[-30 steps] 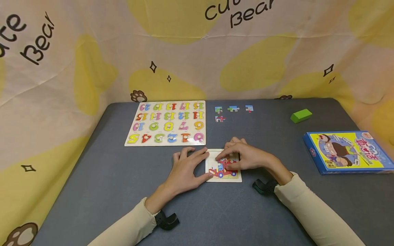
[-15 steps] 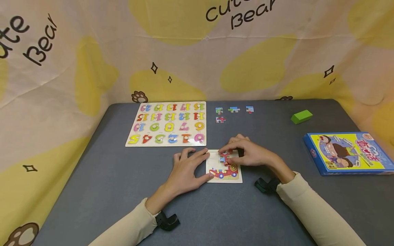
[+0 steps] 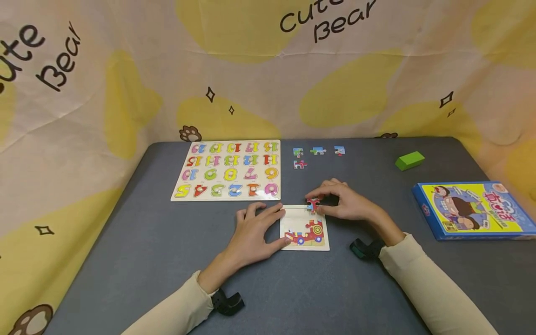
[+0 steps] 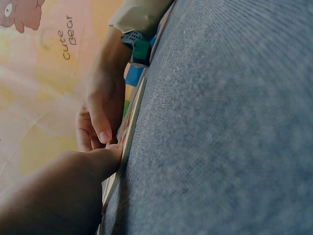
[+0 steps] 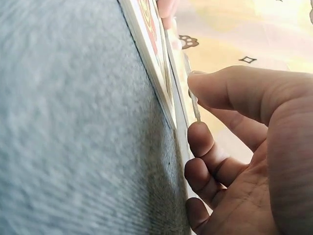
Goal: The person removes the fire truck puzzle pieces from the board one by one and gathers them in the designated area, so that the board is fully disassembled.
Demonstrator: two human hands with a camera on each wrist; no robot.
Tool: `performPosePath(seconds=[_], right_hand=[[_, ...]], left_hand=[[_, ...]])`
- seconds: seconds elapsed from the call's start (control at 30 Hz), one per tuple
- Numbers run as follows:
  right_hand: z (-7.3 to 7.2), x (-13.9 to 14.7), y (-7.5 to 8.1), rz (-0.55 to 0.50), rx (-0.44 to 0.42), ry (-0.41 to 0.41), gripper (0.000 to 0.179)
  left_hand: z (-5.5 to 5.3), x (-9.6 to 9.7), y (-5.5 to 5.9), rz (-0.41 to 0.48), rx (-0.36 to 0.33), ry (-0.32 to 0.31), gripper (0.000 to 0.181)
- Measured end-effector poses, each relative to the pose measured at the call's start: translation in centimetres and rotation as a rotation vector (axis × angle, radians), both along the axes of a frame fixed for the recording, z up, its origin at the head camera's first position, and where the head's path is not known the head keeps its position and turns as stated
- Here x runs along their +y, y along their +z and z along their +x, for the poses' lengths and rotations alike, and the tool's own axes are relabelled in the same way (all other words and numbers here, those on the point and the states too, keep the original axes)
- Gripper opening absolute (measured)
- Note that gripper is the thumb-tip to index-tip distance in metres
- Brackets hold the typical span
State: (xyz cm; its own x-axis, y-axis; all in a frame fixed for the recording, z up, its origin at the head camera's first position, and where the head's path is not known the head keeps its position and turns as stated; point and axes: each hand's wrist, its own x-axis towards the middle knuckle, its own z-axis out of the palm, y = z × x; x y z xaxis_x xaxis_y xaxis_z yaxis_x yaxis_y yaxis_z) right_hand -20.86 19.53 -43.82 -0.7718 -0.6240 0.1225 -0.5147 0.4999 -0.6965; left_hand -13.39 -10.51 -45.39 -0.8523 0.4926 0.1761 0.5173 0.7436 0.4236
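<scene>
In the head view my right hand (image 3: pixel 349 200) pinches a red and blue jigsaw piece (image 3: pixel 312 204) between thumb and fingers, over the top edge of a small puzzle tray. The piece shows edge-on and clear of the tray in the right wrist view (image 5: pixel 194 105). My left hand (image 3: pixel 251 235) rests at the left side of the puzzle tray (image 3: pixel 305 208), its thumb on the lower left and a fingertip at the upper left corner. Joined pieces showing part of a red vehicle (image 3: pixel 307 236) fill the tray's lower part; the upper part shows bare board.
Several loose jigsaw pieces (image 3: pixel 318 151) lie beyond the tray. A number board (image 3: pixel 226 170) stands to their left. On the right are a green block (image 3: pixel 410 160) and a blue and yellow box (image 3: pixel 475 209). A printed cloth (image 3: pixel 268 70) hangs behind the grey table (image 3: pixel 138 260).
My right hand has lifted the red and blue piece off the joined picture and carried it toward the tray's top edge. My left hand has stayed in place on the tray.
</scene>
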Motion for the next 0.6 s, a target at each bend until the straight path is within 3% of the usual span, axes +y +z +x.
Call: performPosePath(seconds=[0.23,0.6], right_hand=[[-0.9,0.9,-0.1,0.003,-0.008,-0.070,0.039],[-3.5,2.1,-0.1,-0.029,0.032,-0.131,0.035]], left_hand=[[0.1,0.1,-0.1,0.002,0.002,-0.005,0.071],[0.1,-0.1,-0.2,0.012,0.012,-0.008,0.071]])
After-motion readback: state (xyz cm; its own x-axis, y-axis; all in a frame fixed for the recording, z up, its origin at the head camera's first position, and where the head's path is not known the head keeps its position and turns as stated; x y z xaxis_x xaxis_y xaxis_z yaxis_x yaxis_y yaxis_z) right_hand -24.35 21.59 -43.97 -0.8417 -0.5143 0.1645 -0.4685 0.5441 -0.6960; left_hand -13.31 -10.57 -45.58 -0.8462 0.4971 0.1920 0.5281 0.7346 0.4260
